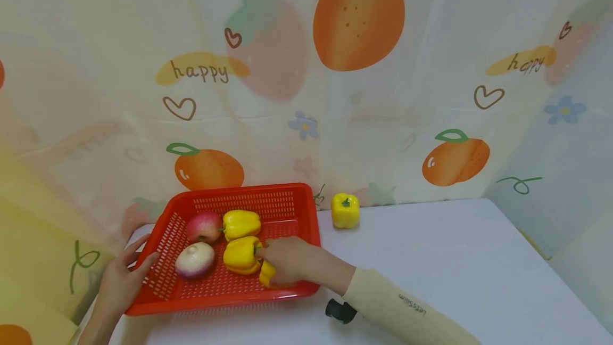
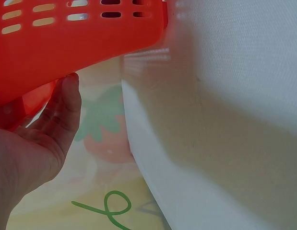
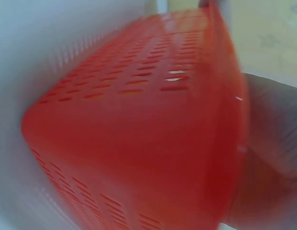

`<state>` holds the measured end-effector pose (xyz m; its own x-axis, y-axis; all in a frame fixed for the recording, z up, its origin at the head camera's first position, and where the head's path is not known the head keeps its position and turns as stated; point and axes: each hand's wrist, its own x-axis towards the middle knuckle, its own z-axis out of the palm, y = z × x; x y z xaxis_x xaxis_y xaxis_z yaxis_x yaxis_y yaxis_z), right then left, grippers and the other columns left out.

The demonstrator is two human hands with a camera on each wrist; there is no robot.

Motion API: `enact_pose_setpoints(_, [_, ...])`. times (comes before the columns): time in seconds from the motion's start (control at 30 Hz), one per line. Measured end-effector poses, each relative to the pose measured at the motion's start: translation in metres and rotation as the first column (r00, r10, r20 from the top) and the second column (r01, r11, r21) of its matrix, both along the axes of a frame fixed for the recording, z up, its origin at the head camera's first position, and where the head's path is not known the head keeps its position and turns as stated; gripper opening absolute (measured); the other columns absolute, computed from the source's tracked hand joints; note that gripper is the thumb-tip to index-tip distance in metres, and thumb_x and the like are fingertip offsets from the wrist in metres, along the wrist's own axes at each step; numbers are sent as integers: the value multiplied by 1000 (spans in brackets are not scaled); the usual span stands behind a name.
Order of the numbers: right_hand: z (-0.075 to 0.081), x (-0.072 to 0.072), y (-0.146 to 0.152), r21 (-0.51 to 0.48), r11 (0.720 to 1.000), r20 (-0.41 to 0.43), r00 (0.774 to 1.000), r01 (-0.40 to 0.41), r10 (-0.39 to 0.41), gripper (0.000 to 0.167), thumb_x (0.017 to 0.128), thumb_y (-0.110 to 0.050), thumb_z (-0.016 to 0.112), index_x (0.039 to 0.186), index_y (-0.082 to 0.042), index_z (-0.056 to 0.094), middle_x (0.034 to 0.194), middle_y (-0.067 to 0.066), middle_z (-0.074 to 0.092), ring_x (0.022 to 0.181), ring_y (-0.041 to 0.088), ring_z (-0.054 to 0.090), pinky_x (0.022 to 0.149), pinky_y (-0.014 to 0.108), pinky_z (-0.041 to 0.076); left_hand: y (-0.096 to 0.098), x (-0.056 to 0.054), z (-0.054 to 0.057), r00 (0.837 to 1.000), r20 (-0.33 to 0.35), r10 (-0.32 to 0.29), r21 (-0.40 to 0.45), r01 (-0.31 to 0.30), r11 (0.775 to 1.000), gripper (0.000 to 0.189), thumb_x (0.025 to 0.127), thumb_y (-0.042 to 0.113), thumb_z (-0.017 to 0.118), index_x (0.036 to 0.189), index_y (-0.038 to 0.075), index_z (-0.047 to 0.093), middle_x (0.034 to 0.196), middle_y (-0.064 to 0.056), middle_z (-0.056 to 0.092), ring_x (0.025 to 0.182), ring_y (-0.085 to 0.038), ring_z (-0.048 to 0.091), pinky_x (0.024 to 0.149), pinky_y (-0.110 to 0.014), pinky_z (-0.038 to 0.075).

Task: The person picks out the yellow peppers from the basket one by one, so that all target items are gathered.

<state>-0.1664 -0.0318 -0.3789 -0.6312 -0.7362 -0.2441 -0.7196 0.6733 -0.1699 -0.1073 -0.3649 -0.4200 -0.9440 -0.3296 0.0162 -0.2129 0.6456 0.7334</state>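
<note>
A red plastic basket [image 1: 306, 204] stands on the table. My left hand [image 1: 119, 284] holds its left rim, with the thumb on one side; in the left wrist view the hand [image 2: 47, 139] is against the basket wall [image 2: 105, 43]. Reaching over the right side, my right hand [image 1: 287, 260] grips a yellow bell pepper [image 1: 266, 274], mostly hidden under the palm. Its fingertips meet a second yellow bell pepper [image 1: 241, 255]. Another yellow bell pepper [image 1: 241, 224], a pinkish-red apple [image 1: 203, 227] and a white-and-purple onion [image 1: 195, 261] lie in the basket. The right wrist view is blurred.
One more yellow bell pepper [image 1: 345, 211] stands on the white table [image 1: 431, 260], behind and right of the basket. A small black device [image 1: 341, 311] shows beneath the right wrist. A fruit-printed cloth [image 1: 359, 137] hangs close behind the table.
</note>
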Motion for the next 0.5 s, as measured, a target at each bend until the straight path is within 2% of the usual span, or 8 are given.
enact_pose_setpoints(0.3, [24,0,16,-94,995,43,999,-20,25,64,80,-26,82,138,-25,56,124,-5,55,95,7,53,84,26,51,-2,-1,-1,1000,-2,13,-15,-13,1000,62,100,33,56,150,2,35,114,-33,59,79,-22,63,58,-22,52])
enact_pose_setpoints(0.5, [33,0,28,-136,991,34,999,14,-9,66,80,-25,82,139,-26,54,135,-3,52,111,12,55,89,31,52,0,-2,0,999,18,30,-13,-30,999,63,100,33,56,150,3,35,115,-33,59,81,-24,63,58,-22,52])
